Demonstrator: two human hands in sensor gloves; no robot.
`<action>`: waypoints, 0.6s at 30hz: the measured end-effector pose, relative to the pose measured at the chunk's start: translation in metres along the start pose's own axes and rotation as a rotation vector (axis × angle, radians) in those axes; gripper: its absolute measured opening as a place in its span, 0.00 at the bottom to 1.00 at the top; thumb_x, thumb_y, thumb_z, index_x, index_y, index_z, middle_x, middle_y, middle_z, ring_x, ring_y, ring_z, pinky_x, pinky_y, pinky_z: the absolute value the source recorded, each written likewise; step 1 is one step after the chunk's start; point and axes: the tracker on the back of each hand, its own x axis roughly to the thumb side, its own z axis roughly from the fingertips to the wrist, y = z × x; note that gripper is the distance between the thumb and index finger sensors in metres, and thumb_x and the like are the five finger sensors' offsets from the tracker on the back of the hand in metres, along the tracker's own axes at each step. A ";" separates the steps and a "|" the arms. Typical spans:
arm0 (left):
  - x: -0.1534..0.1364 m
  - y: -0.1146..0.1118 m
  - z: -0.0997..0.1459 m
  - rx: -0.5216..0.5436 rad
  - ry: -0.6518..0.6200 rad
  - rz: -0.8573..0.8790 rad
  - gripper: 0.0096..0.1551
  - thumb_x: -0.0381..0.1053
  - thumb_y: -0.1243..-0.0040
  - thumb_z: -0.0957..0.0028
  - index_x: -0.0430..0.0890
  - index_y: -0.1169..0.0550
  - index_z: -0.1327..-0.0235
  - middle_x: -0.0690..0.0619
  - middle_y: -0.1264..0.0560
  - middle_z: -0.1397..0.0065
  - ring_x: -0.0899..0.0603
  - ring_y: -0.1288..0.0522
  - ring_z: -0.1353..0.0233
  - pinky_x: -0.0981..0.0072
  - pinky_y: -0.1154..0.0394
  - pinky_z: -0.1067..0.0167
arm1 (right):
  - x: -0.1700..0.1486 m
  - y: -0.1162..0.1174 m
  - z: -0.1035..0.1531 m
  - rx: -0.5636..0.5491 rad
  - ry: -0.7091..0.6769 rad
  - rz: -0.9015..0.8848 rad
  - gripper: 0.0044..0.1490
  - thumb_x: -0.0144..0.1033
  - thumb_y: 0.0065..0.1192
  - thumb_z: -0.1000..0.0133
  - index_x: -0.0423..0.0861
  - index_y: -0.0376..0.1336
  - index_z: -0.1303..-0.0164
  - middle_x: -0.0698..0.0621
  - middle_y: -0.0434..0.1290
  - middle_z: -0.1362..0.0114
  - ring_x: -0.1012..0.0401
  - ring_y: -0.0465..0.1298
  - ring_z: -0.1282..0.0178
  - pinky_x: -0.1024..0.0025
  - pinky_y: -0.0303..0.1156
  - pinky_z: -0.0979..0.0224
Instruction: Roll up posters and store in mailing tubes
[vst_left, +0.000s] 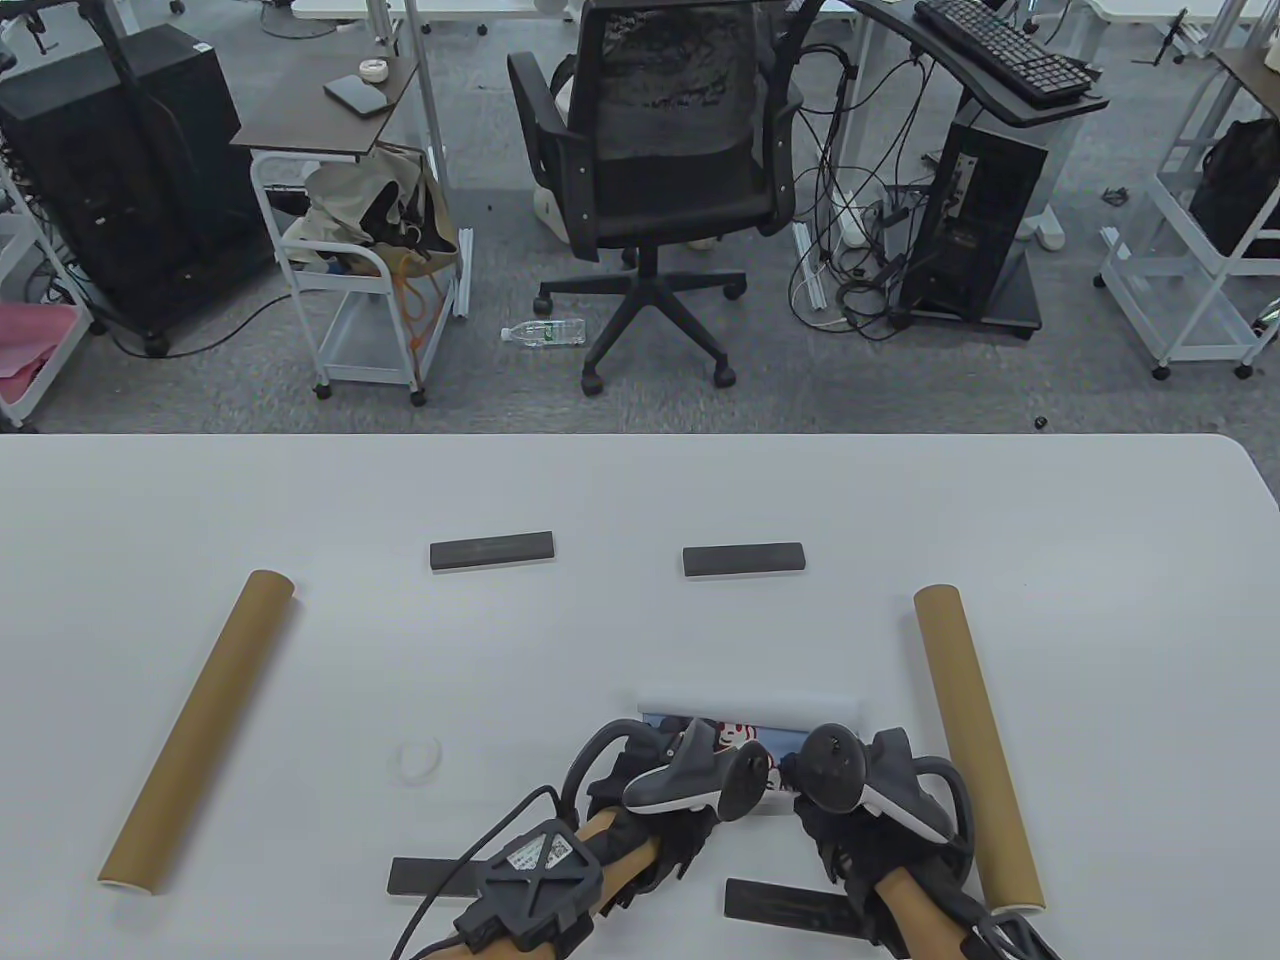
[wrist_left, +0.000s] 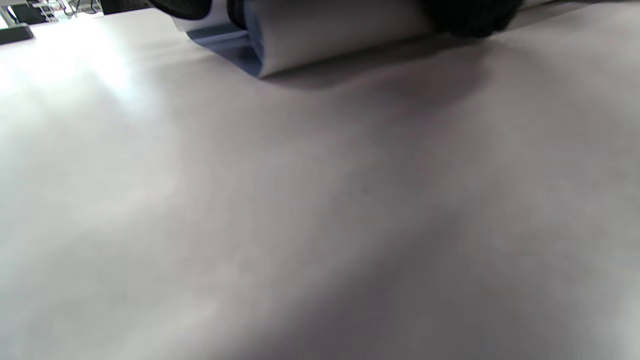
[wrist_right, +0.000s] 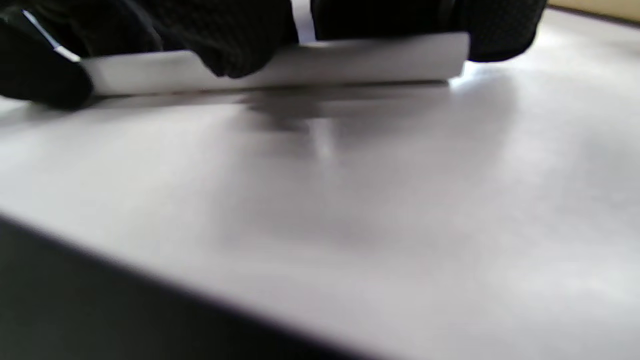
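A poster (vst_left: 750, 703) lies partly rolled at the near middle of the white table (vst_left: 640, 490); its white roll faces away from me and a strip of printed picture shows just before my hands. My left hand (vst_left: 680, 785) and right hand (vst_left: 850, 790) sit side by side on it. In the left wrist view my gloved fingers (wrist_left: 470, 15) rest on the roll (wrist_left: 330, 35). In the right wrist view my fingers (wrist_right: 225, 35) curl over the roll (wrist_right: 360, 60). One brown mailing tube (vst_left: 200, 730) lies at the left, another (vst_left: 975, 740) at the right.
Two black bar weights (vst_left: 491, 551) (vst_left: 743, 560) lie farther back on the table, and two more (vst_left: 430, 876) (vst_left: 790, 905) lie near the front edge by my wrists. A small white cap (vst_left: 415, 760) lies left of my hands. An office chair (vst_left: 660, 170) stands beyond the table.
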 end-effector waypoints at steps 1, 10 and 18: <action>0.000 0.000 0.000 0.007 0.000 -0.003 0.24 0.58 0.43 0.53 0.62 0.29 0.41 0.52 0.37 0.20 0.39 0.32 0.21 0.40 0.33 0.30 | 0.000 -0.001 0.001 -0.011 0.000 -0.001 0.32 0.36 0.66 0.47 0.51 0.57 0.33 0.41 0.55 0.25 0.41 0.61 0.29 0.36 0.60 0.29; -0.006 0.002 0.001 -0.008 0.020 0.023 0.25 0.60 0.45 0.52 0.61 0.29 0.39 0.52 0.35 0.21 0.38 0.32 0.22 0.40 0.33 0.30 | 0.003 -0.004 0.004 0.061 -0.008 0.032 0.29 0.35 0.64 0.47 0.49 0.63 0.34 0.42 0.60 0.25 0.41 0.61 0.25 0.33 0.60 0.30; -0.007 -0.002 0.001 0.001 0.019 0.002 0.27 0.60 0.44 0.52 0.63 0.33 0.38 0.51 0.38 0.20 0.38 0.33 0.22 0.40 0.34 0.30 | 0.007 0.004 0.001 0.147 0.017 0.065 0.36 0.37 0.61 0.45 0.52 0.51 0.28 0.41 0.47 0.21 0.40 0.51 0.23 0.34 0.55 0.27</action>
